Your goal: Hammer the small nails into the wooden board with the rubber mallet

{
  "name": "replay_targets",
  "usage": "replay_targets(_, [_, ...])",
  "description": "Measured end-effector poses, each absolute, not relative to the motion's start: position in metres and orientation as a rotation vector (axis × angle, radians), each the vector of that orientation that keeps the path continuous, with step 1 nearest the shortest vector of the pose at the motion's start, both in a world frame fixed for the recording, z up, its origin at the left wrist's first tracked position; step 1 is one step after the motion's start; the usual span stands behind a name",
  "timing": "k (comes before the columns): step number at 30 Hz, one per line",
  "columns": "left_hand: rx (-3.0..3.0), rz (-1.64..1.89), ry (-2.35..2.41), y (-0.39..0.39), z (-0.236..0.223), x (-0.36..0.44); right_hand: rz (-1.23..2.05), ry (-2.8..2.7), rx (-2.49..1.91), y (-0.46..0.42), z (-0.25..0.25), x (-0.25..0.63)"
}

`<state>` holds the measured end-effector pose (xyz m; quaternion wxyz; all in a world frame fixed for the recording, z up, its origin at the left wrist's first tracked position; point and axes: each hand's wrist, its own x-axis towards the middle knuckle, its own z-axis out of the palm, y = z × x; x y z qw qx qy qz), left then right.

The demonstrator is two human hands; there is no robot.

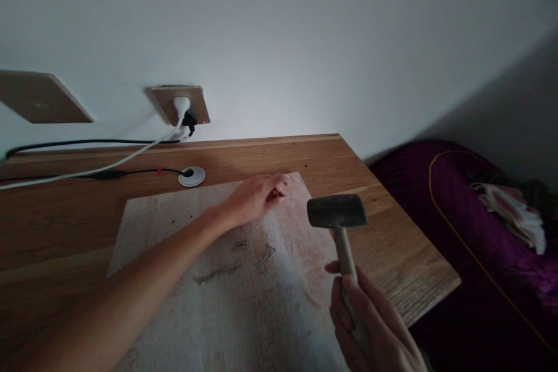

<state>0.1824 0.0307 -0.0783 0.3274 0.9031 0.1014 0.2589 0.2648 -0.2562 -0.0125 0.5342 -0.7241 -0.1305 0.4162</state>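
Observation:
My left hand [257, 197] reaches across a pale, worn board [174, 308] and pinches near its far right corner. Something small and dark shows at the fingertips; I cannot make out what it is. In my right hand [370, 319] is a mallet [337, 212], gripped by its light handle with the fingers wrapped round. Its dark head is raised over the right edge of the board, apart from my left hand. Several thin metal nails or screws [265, 256] lie loose on the board, below my left wrist.
The board lies on a wooden desk [392, 256] against a white wall. A socket [198, 107] holds plugs; white and black cables [108, 165] run left. A round cable grommet [192, 176] sits behind the board. Purple fabric [479, 232] lies beyond the right edge.

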Motion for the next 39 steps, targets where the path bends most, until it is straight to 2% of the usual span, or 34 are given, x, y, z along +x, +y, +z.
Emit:
replay_targets(6, [2.324,0.673,0.309,0.031,-0.082,0.184,0.769,-0.861,-2.111,-0.22,0.01,0.296])
replay_targets(12, [2.289,0.645,0.311,0.031,-0.077,0.183,0.688,-1.174,-2.165,-0.21,0.004,0.299])
replay_targets(22, [2.275,0.649,0.317,0.03,-0.079,0.184,0.707,-0.96,-2.181,-0.204,0.005,0.289])
replay_targets(39, [2.31,0.637,0.312,0.029,-0.079,0.184,0.634,-0.969,-2.213,-0.2,0.013,0.279])
